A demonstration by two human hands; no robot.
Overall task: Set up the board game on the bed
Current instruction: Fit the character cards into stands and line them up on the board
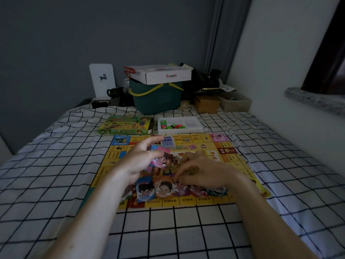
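- One head view, looking down at a bed (56, 184) covered with a white sheet crossed by black grid lines.
- We see a yellow game board (233, 163) lying flat on the sheet, in the middle of the bed.
- Our left hand (138, 161) hovers over the board, thumb and curled fingers gripping a fanned bundle of play money (158, 161).
- Our right hand (197, 171) reaches down to the board, fingers bent together and pinching a note in a row of money piles (168, 189) laid along the board's near edge.
- A small deck of cards (168, 142) sits on the far part of the board.
- Beyond the board lie the green game box (125, 125) and, just beside it, a white tray of coloured pieces (179, 124).
- Farther back, against the grey wall, stands a teal basket (156, 100) with a white carton (164, 74) on top.
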